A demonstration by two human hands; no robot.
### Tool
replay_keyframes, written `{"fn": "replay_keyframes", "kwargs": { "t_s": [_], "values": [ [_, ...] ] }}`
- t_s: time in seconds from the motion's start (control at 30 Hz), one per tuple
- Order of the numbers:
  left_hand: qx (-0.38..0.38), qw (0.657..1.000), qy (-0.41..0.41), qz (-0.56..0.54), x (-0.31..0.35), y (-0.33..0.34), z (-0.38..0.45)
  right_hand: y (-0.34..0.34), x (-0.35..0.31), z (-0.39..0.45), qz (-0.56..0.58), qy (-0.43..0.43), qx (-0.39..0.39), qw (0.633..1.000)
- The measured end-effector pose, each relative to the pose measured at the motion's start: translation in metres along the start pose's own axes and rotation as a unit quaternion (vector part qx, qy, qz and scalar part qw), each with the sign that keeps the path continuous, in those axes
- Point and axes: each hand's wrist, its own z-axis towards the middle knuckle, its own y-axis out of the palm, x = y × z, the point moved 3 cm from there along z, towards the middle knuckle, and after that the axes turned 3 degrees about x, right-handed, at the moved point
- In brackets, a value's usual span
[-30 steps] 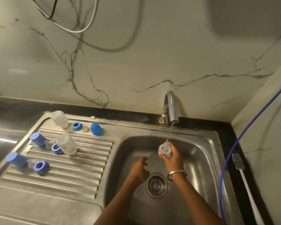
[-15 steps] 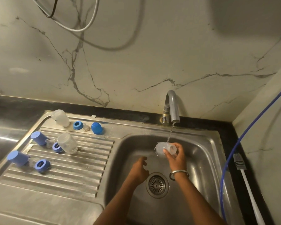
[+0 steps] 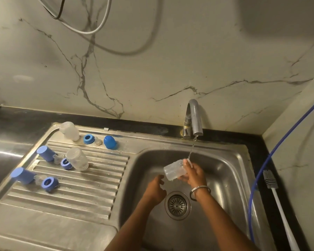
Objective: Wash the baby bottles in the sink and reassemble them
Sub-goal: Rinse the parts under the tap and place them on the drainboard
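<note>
My right hand [image 3: 195, 172] grips a clear baby bottle [image 3: 174, 169] over the steel sink [image 3: 230, 171], tipped on its side with its base pointing left. Water from the tap [image 3: 194, 120] falls onto my right fingers at the bottle's mouth. My left hand [image 3: 155, 191] hovers just below and left of the bottle, fingers apart, holding nothing. On the ribbed drainboard [image 3: 83, 192] lie two more clear bottles [image 3: 69, 130] [image 3: 77, 159], blue caps [image 3: 44, 153] [image 3: 23, 175] [image 3: 110, 142], blue collar rings [image 3: 88, 139] [image 3: 66, 163] [image 3: 48, 183] and clear teats.
The drain strainer [image 3: 177, 205] sits at the sink's bottom near my wrists. A white-handled bottle brush [image 3: 279, 201] lies on the dark counter at the right, beside a blue hose [image 3: 261, 171]. Cables hang on the marble wall [image 3: 152, 60] above.
My right hand has tipped the bottle from mouth-up under the stream to lying sideways, base swung left and down. My left hand has stayed nearly still below it.
</note>
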Motion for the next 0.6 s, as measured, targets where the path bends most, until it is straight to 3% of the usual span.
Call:
{"fn": "replay_keyframes", "kwargs": {
  "t_s": [0.3, 0.4, 0.47, 0.5, 0.53, 0.57, 0.6],
  "values": [
    [0.002, 1.0, -0.002, 0.0, -0.004, 0.002, 0.001, 0.002, -0.002, 0.005, -0.008, 0.061, -0.001, 0.998],
    [0.004, 1.0, -0.005, -0.004, -0.004, 0.003, 0.001, 0.009, -0.002, 0.005, 0.062, 0.106, -0.015, 0.992],
    [0.003, 1.0, -0.008, -0.006, -0.005, 0.003, 0.001, 0.007, -0.001, 0.007, 0.006, 0.067, -0.045, 0.997],
    [0.003, 1.0, -0.009, -0.007, -0.005, 0.004, 0.001, 0.005, -0.003, 0.007, -0.096, -0.002, -0.038, 0.995],
    [0.003, 1.0, -0.009, -0.007, -0.005, 0.004, 0.002, 0.006, 0.004, 0.008, -0.05, -0.014, -0.042, 0.998],
    [0.003, 1.0, -0.009, -0.006, -0.005, 0.004, 0.002, 0.01, 0.001, 0.004, 0.149, 0.084, -0.127, 0.977],
    [0.003, 1.0, -0.009, -0.005, -0.005, 0.004, 0.002, 0.005, 0.006, -0.003, 0.195, 0.252, -0.067, 0.945]
  ]
}}
